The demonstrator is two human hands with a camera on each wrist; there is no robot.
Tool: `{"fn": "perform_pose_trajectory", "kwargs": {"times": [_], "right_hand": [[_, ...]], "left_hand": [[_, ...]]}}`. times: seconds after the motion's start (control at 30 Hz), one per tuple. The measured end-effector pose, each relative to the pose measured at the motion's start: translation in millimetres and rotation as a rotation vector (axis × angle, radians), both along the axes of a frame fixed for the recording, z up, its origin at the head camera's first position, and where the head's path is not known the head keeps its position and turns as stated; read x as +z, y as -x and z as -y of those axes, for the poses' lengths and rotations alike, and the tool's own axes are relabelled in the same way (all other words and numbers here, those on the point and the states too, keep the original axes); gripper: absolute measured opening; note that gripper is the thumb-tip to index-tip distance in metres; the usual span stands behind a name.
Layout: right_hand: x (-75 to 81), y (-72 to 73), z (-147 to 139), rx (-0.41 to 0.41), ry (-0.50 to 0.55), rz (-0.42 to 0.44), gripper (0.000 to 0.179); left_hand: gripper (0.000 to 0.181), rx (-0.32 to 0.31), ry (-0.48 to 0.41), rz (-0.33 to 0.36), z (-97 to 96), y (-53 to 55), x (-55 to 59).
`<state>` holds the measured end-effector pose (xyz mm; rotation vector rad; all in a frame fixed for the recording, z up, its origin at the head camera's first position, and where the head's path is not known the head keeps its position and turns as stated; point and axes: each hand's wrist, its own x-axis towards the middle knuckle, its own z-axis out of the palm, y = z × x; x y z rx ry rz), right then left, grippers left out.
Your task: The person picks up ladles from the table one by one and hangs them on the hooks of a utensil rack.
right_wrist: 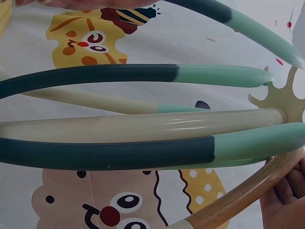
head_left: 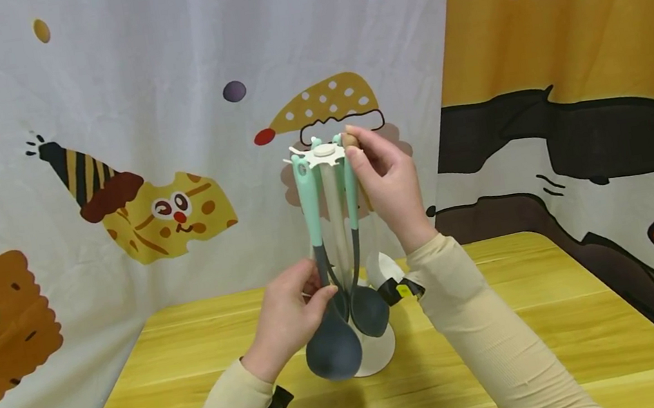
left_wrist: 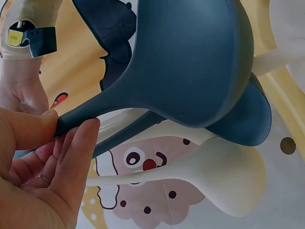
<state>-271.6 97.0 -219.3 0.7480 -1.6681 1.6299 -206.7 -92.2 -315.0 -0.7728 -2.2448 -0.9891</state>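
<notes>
A large dark ladle [head_left: 333, 349] with a mint-green handle stands upright at the left of a white utensil rack [head_left: 325, 154]. My left hand [head_left: 291, 306] pinches its dark shaft between thumb and fingers, just above the bowl. The handle's top is at the rack's hooks; whether it hangs there I cannot tell. At the rack's right side my right hand [head_left: 387, 178] holds the upper end of a wooden handle [right_wrist: 250, 188]. A white utensil head [head_left: 382, 267] shows below that hand. A smaller dark ladle [head_left: 370, 311] hangs between the hands.
The rack's round base [head_left: 379, 353] stands on a wooden table [head_left: 198, 361]. More green-handled utensils hang around the pole [right_wrist: 143, 126], among them a cream-coloured spoon [left_wrist: 233, 176]. Behind the table hangs a cartoon-printed cloth [head_left: 174, 100].
</notes>
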Motion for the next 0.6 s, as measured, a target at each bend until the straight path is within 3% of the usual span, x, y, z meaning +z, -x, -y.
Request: {"fn": "perform_pose_trajectory", "kwargs": {"times": [0.6], "right_hand": [[0.3,-0.2,0.4,0.007,0.003,0.007,0.037]], "left_hand": [[0.027,0.005,0.003,0.011,-4.5,8.0,-4.5]]}}
